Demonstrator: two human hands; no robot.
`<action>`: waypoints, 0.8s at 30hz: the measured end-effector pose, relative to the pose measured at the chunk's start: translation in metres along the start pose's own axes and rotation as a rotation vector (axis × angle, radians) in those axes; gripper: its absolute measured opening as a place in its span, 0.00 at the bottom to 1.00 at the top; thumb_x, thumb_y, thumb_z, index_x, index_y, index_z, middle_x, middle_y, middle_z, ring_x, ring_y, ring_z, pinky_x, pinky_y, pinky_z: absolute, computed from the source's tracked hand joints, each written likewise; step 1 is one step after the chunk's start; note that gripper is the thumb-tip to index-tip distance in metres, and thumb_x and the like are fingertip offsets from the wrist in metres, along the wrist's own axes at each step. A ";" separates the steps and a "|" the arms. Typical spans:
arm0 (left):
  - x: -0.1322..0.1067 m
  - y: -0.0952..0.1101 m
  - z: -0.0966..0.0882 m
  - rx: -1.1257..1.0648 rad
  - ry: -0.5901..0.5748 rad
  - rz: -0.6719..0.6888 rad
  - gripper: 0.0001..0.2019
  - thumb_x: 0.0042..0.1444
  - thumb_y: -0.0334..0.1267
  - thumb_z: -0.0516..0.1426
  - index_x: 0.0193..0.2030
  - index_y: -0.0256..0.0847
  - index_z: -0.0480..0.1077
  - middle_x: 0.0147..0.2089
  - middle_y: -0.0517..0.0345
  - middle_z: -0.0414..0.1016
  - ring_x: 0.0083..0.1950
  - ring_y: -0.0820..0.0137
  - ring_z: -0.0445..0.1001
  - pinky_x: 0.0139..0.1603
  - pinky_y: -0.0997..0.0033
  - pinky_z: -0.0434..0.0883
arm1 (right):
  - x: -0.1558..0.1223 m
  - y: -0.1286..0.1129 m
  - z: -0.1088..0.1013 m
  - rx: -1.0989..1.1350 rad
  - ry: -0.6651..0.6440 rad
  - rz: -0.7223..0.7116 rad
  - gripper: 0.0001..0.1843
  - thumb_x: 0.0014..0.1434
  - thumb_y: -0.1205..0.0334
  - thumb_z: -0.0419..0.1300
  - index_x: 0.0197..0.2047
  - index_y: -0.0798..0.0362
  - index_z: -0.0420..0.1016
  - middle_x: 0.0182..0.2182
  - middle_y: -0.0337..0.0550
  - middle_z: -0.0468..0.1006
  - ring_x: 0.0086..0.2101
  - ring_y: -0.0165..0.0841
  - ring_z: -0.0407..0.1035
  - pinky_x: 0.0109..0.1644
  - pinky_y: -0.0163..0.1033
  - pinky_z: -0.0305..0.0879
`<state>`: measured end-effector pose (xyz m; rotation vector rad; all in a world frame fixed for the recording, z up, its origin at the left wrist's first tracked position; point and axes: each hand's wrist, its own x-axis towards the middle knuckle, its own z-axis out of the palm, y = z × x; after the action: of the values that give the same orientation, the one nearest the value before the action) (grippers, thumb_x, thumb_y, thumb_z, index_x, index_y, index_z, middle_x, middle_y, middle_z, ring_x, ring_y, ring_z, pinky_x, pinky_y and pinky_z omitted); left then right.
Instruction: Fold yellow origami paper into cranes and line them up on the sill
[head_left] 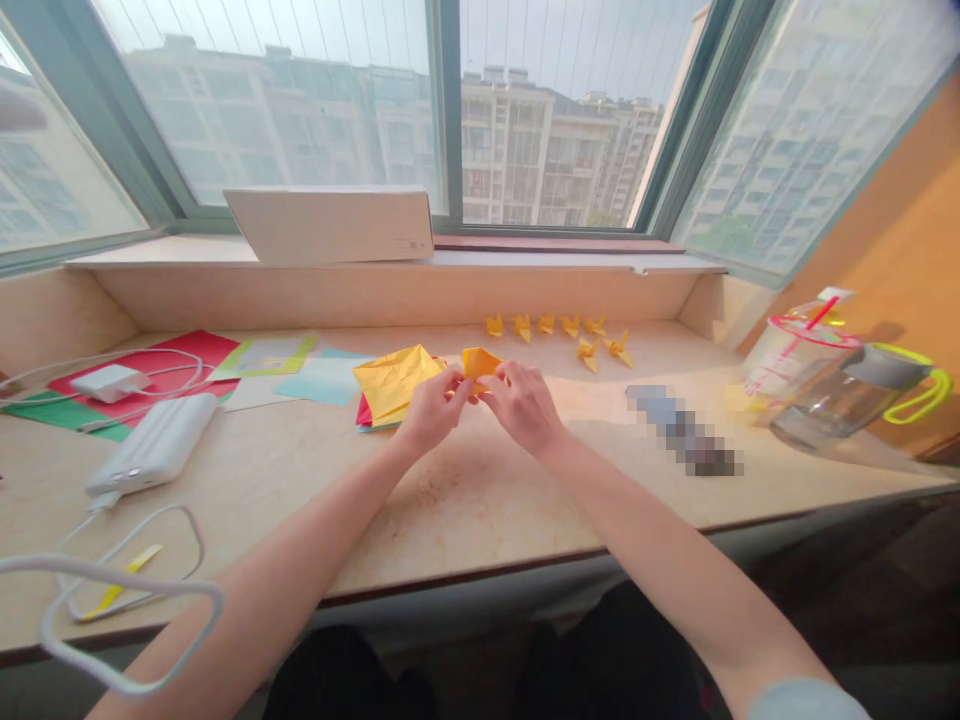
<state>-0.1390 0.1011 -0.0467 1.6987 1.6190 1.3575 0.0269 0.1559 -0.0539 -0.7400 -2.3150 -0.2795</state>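
The left grip (429, 410) and right grip (523, 405) pinch a folded yellow origami paper (480, 364) clear of the bench (480, 500), keeping both faces accessible; a creased yellow sheet (394, 382) lies just left.

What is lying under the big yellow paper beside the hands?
A stack of coloured paper lies under the crumpled yellow paper. A red edge shows at its left; the rest is covered, so it cannot be seen.

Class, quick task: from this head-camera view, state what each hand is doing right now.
Left hand: closed, pinching the small folded yellow origami paper.
Right hand: closed, pinching the same paper.
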 end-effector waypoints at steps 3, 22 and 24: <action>0.001 0.003 0.000 -0.148 -0.016 -0.077 0.13 0.59 0.48 0.55 0.36 0.38 0.69 0.30 0.54 0.79 0.15 0.79 0.62 0.16 0.79 0.59 | 0.001 0.003 -0.002 -0.038 -0.002 -0.076 0.12 0.69 0.63 0.52 0.50 0.49 0.75 0.44 0.48 0.74 0.43 0.39 0.66 0.45 0.45 0.54; 0.000 0.010 0.001 -0.348 -0.113 -0.156 0.19 0.58 0.53 0.56 0.39 0.35 0.70 0.40 0.51 0.77 0.21 0.77 0.72 0.17 0.80 0.64 | 0.001 0.008 0.008 0.533 0.153 0.185 0.09 0.64 0.57 0.60 0.39 0.49 0.82 0.33 0.41 0.76 0.36 0.32 0.70 0.43 0.38 0.63; 0.000 0.009 0.002 -0.362 -0.117 -0.154 0.20 0.58 0.54 0.55 0.40 0.36 0.70 0.40 0.51 0.76 0.24 0.75 0.75 0.18 0.79 0.66 | 0.002 0.008 0.009 0.623 0.157 0.207 0.08 0.62 0.58 0.62 0.39 0.49 0.83 0.32 0.41 0.76 0.36 0.32 0.70 0.42 0.38 0.65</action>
<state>-0.1329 0.0995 -0.0402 1.3845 1.3153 1.3512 0.0258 0.1662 -0.0593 -0.5986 -1.9872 0.4456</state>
